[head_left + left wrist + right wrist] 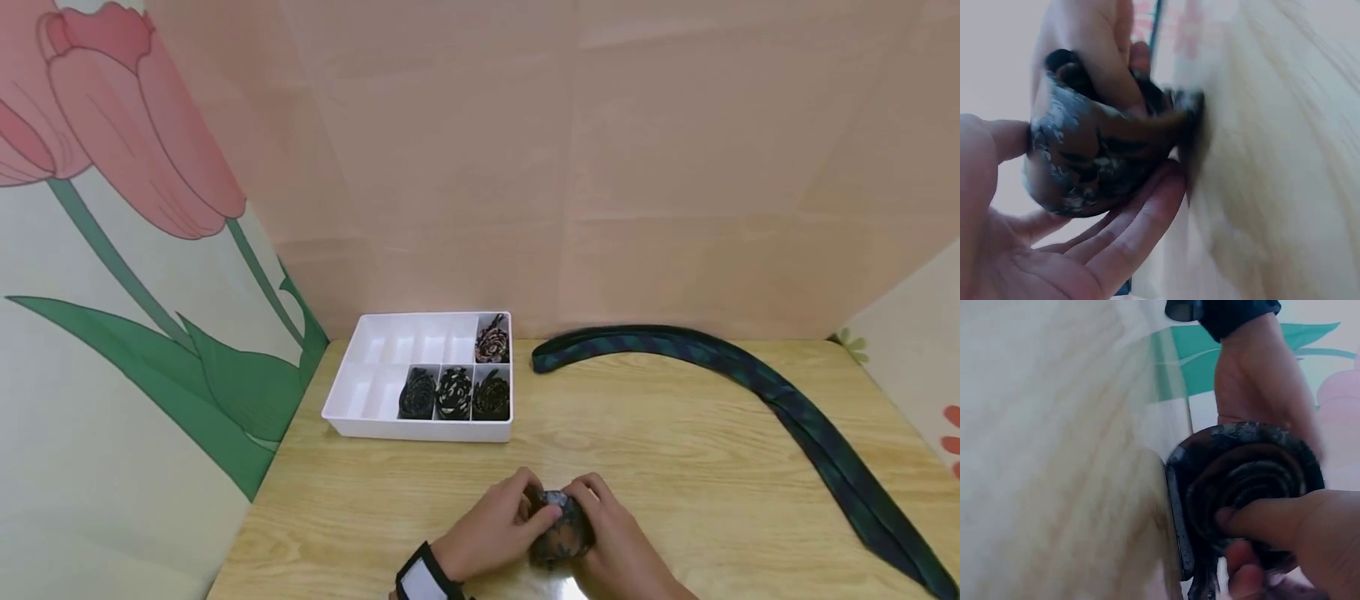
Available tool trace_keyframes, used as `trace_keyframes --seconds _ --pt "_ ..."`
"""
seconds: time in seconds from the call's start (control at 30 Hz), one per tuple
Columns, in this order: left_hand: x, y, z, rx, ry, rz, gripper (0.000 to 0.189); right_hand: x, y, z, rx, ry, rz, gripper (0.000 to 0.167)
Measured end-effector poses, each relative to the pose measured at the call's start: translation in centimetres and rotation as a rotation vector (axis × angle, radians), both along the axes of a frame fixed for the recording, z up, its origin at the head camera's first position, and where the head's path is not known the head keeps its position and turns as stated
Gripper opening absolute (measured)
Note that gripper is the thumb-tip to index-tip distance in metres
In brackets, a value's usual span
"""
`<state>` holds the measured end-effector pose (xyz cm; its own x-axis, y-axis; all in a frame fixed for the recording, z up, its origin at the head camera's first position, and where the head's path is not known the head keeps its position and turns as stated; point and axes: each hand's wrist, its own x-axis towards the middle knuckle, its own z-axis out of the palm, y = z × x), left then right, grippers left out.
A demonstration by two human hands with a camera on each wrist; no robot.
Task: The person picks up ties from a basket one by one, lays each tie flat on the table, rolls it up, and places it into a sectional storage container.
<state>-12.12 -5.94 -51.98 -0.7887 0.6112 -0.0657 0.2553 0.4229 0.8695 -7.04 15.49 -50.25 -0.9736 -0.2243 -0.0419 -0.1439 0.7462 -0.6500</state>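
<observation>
A rolled-up necktie (567,537), dark with brown and blue-grey patterning, is held between both hands close over the near part of the table. My left hand (495,527) grips it from the left, thumb on one side and fingers underneath in the left wrist view. From the right, my right hand (621,540) holds the roll, and in the right wrist view one of its fingers (1266,520) presses into the spiral of coiled layers (1254,469). A loose end (1207,581) hangs from the roll beside the tabletop.
Behind the hands stands a white divided box (420,429) with several rolled dark neckties (454,394) in its right-hand compartments. A long dark green and navy necktie (697,343) curves along the table's back and right side. A pink-beige wall covering (570,167) rises behind the table.
</observation>
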Motion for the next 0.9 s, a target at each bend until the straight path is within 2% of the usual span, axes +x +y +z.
trace_keyframes --seconds 0.07,0.13,0.23,0.3,0.4,0.5,0.6,0.67,0.73,0.9 --pt "-0.1 -0.1 0.3 0.071 -0.06 0.022 0.034 -0.1 -0.2 -0.1 -0.003 0.101 -0.015 0.055" --pt "-0.4 -0.2 0.9 0.129 -0.08 0.027 0.038 -0.3 -0.3 -0.2 -0.006 0.209 -0.014 0.06" --pt "-0.8 -0.3 1.5 0.192 -0.071 0.039 0.046 -0.9 -0.4 -0.4 -0.015 0.363 0.023 0.06" --pt "-1.1 -0.4 1.7 0.237 -0.05 0.051 0.052 -1.3 -0.4 -0.5 -0.025 0.418 0.057 0.061" --pt "-1.6 -0.6 1.7 0.282 -0.003 0.086 0.059 -1.9 -0.4 -0.5 -0.047 0.414 0.126 0.071" --pt "-2.1 -0.9 1.3 0.278 0.065 0.127 0.063 -2.3 -0.3 -0.6 -0.069 0.377 0.157 0.089" --pt "-2.5 -1.0 0.7 0.243 0.11 0.148 0.067 -2.7 -0.3 -0.9 -0.075 0.388 0.126 0.102" --pt "-2.8 -1.0 0.3 0.218 0.124 0.146 0.07 -2.9 -0.4 -1.2 -0.069 0.397 0.086 0.104" --pt "-2.9 -1.0 0.0 0.2 0.134 0.14 0.074 -3.1 -0.5 -1.5 -0.084 0.375 0.049 0.101" --pt "-3.1 -1.0 -0.4 0.112 0.155 0.133 0.086 -3.5 -1.0 -2.0 -0.156 0.216 -0.019 0.062"
